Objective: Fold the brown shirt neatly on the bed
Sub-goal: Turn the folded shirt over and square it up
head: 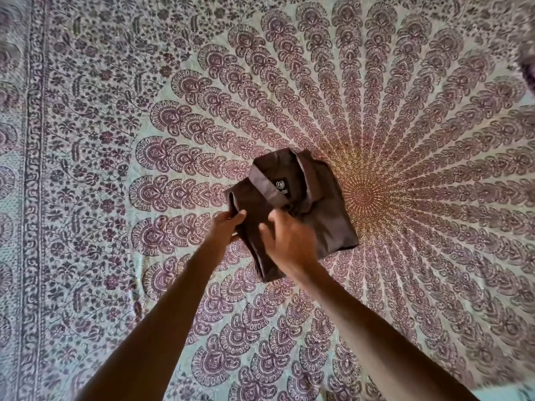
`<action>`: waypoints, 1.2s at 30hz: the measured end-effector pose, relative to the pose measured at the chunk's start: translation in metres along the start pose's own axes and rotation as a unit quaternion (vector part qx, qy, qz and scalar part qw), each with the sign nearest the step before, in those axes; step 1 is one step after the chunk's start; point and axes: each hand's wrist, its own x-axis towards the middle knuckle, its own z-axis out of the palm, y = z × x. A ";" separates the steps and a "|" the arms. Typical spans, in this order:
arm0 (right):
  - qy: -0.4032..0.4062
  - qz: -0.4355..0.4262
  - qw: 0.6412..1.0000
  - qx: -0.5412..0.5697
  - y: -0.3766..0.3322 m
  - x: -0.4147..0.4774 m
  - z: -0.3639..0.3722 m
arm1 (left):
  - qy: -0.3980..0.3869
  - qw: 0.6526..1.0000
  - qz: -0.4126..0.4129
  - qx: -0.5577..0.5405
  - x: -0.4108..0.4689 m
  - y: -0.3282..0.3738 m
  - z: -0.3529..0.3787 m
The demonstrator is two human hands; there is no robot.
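The brown shirt [315, 195] lies folded into a compact rectangle near the middle of the bed, collar up, with a black label showing inside the neck. My left hand [225, 227] grips the shirt's near left edge, thumb on top and fingers under the fabric. My right hand [289, 241] hovers over the lower middle of the shirt with fingers loosely bent; it looks blurred, and I cannot tell whether it touches the cloth.
The bed is covered by a patterned bedspread [405, 111] with a purple mandala print radiating from just right of the shirt. A dark floral border band [31, 198] runs down the left side.
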 end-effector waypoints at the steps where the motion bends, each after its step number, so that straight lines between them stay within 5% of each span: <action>1: 0.057 0.032 0.998 0.028 0.018 0.006 -0.012 | 0.022 1.000 0.003 0.015 0.001 -0.002 0.006; 4: 0.106 0.199 0.973 0.045 0.082 0.026 -0.031 | 0.116 0.989 0.020 0.092 -0.001 -0.006 0.024; 8: -0.036 0.296 0.936 0.188 0.141 0.045 -0.027 | 0.201 0.960 0.048 0.191 -0.006 -0.003 0.047; 17: -0.144 0.275 0.897 0.314 0.112 0.008 -0.004 | 0.111 0.941 0.069 0.311 0.051 0.015 -0.018; 20: -0.031 0.264 0.936 0.230 0.110 -0.004 -0.002 | 0.176 0.938 0.123 0.272 0.029 0.021 -0.014; 23: 0.108 0.253 0.948 0.163 0.116 0.002 -0.012 | 0.284 0.876 0.220 0.320 0.009 0.021 0.003; 25: 0.099 0.231 0.952 0.174 0.116 0.011 -0.019 | 0.288 0.866 0.254 0.320 0.004 0.018 0.014; 31: -0.035 0.289 0.932 0.214 0.107 0.042 -0.008 | 0.263 0.903 0.171 0.293 0.014 0.020 0.031; 36: 0.008 0.333 0.905 0.266 0.102 0.056 -0.010 | 0.275 0.920 0.117 0.254 0.022 0.034 0.032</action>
